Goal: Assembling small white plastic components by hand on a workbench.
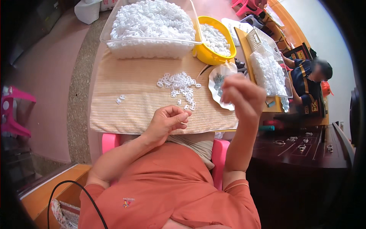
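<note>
My left hand [169, 120] is closed in a pinch over the near part of the cloth. A small white plastic piece [188, 112] shows at its fingertips, partly covered by them. In front of that hand lies a loose pile of white oval pieces with two holes [179, 82]. My right hand [245, 95] is raised beside a white scalloped plate [214, 93], blurred by motion. Its fingers are curled together, and anything between them is too small or smeared to make out. Small grey-green parts [219, 81] lie on the plate, which the hand partly covers.
Beyond the pile stand a large clear bin [152, 47] of white pieces and a yellow basin [213, 60] of similar ones. Two pieces [120, 99] lie apart at left. Another clear bin [268, 72] stands at right, near a seated person [310, 78]. A pink stool [15, 110] is on the left.
</note>
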Demonstrator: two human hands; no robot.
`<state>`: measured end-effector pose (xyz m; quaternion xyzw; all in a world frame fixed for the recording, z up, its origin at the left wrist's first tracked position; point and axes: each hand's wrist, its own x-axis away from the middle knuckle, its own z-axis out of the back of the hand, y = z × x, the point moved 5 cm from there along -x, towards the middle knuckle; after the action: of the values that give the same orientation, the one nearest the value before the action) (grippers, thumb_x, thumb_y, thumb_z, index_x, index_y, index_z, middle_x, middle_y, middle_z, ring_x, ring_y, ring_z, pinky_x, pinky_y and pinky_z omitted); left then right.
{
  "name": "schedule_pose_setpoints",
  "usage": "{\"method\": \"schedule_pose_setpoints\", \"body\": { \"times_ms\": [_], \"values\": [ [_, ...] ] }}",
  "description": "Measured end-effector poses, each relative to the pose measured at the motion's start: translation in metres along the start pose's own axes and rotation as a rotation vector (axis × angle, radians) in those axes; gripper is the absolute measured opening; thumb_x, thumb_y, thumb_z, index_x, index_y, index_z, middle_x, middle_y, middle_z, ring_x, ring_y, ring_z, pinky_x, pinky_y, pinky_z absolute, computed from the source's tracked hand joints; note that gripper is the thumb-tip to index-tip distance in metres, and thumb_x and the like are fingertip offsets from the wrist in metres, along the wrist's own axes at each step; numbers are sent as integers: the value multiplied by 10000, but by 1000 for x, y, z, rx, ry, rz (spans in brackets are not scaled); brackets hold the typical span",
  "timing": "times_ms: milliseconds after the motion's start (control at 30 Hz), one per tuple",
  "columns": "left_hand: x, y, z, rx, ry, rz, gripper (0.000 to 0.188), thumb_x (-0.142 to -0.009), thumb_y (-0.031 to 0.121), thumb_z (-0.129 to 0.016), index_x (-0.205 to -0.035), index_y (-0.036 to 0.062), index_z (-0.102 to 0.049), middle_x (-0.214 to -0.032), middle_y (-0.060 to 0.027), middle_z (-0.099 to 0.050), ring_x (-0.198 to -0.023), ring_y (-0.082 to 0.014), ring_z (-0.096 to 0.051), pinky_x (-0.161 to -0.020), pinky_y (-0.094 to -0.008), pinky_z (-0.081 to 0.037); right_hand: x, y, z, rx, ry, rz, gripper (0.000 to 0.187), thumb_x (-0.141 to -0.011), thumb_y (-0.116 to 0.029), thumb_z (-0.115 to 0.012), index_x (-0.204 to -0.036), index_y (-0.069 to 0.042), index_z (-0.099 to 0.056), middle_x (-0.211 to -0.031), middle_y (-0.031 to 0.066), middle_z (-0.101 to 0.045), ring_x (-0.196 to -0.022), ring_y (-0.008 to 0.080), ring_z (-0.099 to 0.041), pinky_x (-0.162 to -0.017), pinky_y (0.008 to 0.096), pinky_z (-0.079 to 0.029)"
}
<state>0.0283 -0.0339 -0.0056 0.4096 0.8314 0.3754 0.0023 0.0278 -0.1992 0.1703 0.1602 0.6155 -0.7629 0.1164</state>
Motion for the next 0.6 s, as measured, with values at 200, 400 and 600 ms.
{"method": "schedule_pose_setpoints", "body": {
  "times_ms": [200,400,600],
  "values": [
    [-3,-9,4,3,-12,-15,101,-883,136,-681,-924,53,-641,-1068,-83,-660,-837,-94,-619,-743,-257,-544,27,-75,-63,-470,-626,341,339,-887,-315,-662,-972,12,-690,-930,159,-643,-715,280,-638,-636,340,-506],
    [1,-2,0,-30,27,-15,80,-885,117,-670,-912,50,-635,-1067,-98,-652,-812,-90,-624,-722,-254,-555,33,-109,-97,-827,-482,398,233,-939,-68,-584,-789,93,-661,-691,178,-629,-525,197,-589,-404,270,-445],
    [1,-3,-2,-24,10,-6,56,-882,93,-666,-888,55,-625,-1072,-113,-640,-790,-91,-629,-704,-250,-564,23,-130,-96,-793,-734,485,180,-868,-40,-661,-875,139,-677,-742,238,-631,-504,226,-606,-403,259,-444]
  ]
}}
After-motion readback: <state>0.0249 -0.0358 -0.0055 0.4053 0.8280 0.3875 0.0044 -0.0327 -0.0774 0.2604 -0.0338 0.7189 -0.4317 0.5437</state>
